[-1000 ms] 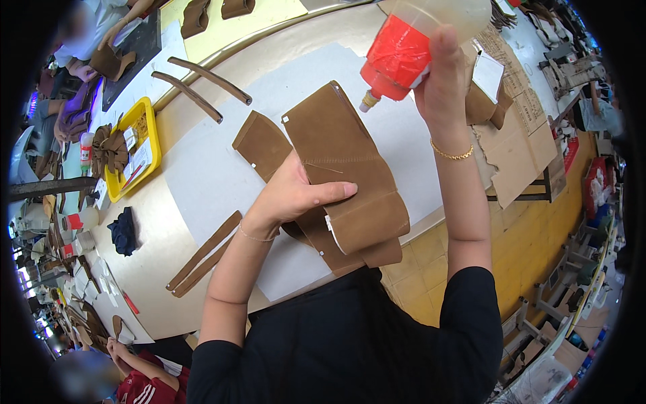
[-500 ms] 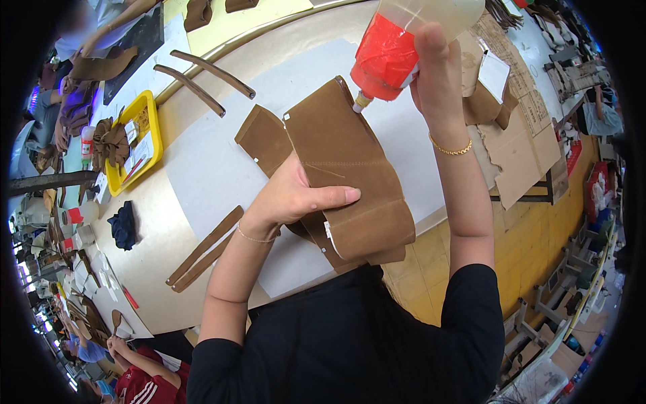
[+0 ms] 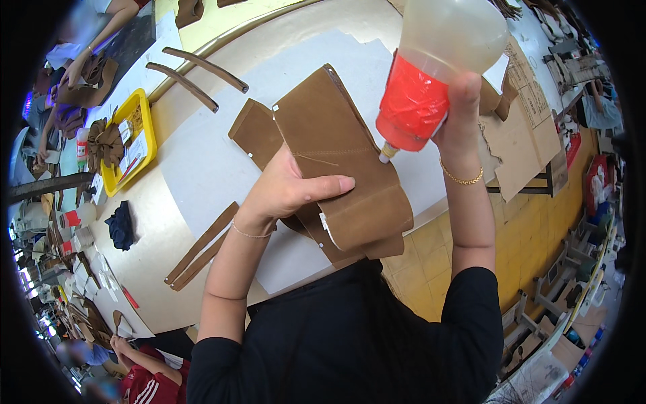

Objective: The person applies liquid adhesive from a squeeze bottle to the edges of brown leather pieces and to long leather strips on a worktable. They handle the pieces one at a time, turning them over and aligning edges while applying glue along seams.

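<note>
My left hand [image 3: 296, 185] grips a folded brown leather-like piece [image 3: 336, 128], its thumb pressed on the upper face and its fingers hidden beneath. A stitched seam runs across the piece, and a loose thread lies near my thumb. My right hand [image 3: 461, 118] is wrapped round a translucent squeeze bottle [image 3: 414, 101] with a red band, tipped nozzle down. The nozzle is at the right edge of the brown piece, near the seam's end; whether it touches I cannot tell. Another brown flap [image 3: 252, 131] sticks out on the left.
White paper [image 3: 208, 158] covers part of the table. Brown strips [image 3: 195, 81] lie at the far left, more strips [image 3: 202, 252] nearer. A yellow tray [image 3: 149, 135], a dark cloth [image 3: 121, 225] and cardboard [image 3: 518, 148] lie around. Other people work at the left.
The bottle and my right hand have moved toward me and right, the nozzle travelling down along the piece's right edge from near its far corner. My left hand keeps its hold.
</note>
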`<state>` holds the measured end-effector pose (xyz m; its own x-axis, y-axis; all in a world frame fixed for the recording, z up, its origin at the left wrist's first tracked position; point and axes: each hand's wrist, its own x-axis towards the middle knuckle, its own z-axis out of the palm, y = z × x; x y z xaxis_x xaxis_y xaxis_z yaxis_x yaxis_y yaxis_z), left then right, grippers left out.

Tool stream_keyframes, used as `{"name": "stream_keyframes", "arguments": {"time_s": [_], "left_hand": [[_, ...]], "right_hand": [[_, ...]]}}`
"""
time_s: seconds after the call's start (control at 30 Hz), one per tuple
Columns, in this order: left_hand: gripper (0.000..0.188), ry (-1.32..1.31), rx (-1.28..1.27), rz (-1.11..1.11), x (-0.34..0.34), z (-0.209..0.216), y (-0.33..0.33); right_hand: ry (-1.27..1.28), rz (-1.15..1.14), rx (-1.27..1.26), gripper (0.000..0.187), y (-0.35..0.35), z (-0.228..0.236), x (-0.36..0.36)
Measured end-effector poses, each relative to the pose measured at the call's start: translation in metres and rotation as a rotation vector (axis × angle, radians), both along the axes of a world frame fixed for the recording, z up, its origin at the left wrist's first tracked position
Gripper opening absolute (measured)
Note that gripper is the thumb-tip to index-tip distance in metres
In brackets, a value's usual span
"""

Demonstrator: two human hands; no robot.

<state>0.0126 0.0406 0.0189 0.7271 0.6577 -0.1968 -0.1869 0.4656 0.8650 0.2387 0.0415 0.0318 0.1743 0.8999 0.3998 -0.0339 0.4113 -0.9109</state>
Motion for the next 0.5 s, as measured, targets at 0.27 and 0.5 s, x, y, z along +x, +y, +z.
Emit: {"name": "stream_keyframes", "arguments": {"time_s": [0.27, 0.5], "left_hand": [[0.031, -0.025, -0.120, 0.149, 0.002, -0.004, -0.004], [0.033, 0.011, -0.228, 0.165, 0.008, 0.004, -0.015]], "right_hand": [[0.550, 0.436, -0.241, 0.088, 0.001, 0.007, 0.033], [0.122, -0.090, -0.086, 0.079, 0.006, -0.002, 0.022]]}}
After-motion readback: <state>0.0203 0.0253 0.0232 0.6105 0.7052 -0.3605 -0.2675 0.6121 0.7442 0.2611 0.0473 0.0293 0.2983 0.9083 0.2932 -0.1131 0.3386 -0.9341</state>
